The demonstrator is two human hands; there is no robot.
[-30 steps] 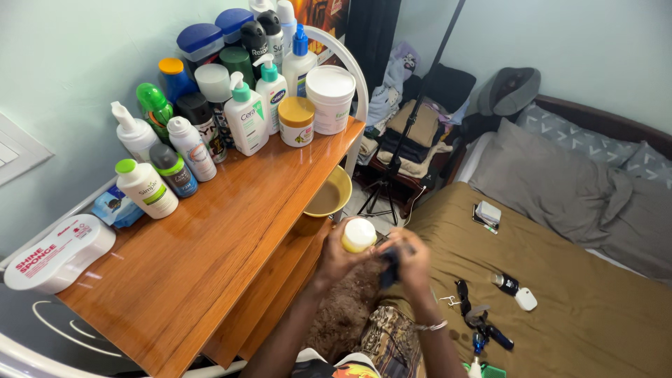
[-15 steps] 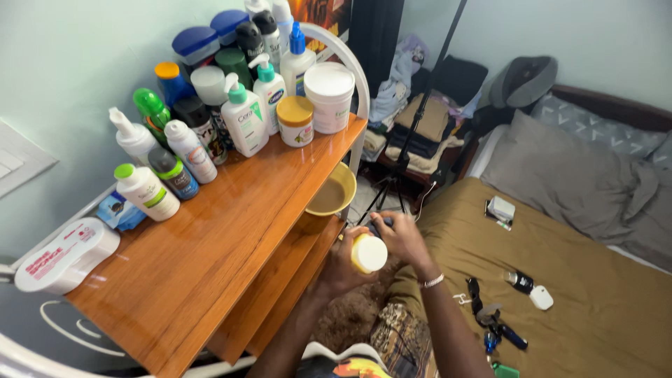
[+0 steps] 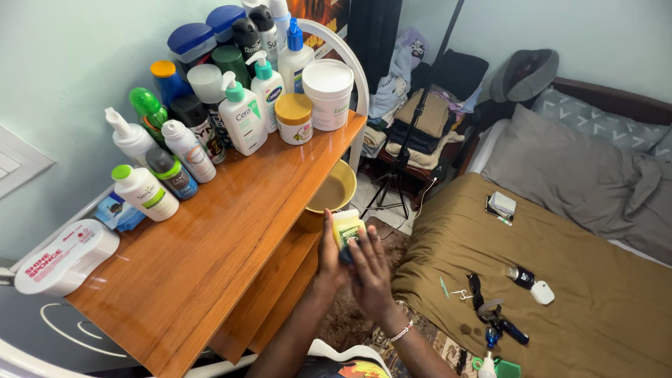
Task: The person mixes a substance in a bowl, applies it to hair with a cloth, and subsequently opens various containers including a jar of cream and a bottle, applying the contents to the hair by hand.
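My left hand [image 3: 327, 253] holds a small yellow jar [image 3: 347, 227] with a pale lid, tipped on its side, beside the front edge of the wooden shelf [image 3: 231, 217]. My right hand [image 3: 371, 276] lies flat against the jar's lower side. It presses a small dark cloth [image 3: 346, 256] onto the jar, and only a corner of the cloth shows. Both hands hover over the gap between the shelf and the bed [image 3: 560, 238].
Several lotion bottles, sprays and tubs [image 3: 245, 119] crowd the shelf's back. A white sponge case [image 3: 63, 255] lies at its left end. A yellow bowl [image 3: 334, 190] sits on the lower tier. A tripod [image 3: 402, 157], folded clothes and small items [image 3: 521, 283] on the bed are nearby.
The jar has been turned from lid-up onto its side and raised slightly toward the shelf. My right hand has moved from beside the jar to flat beneath it with the cloth.
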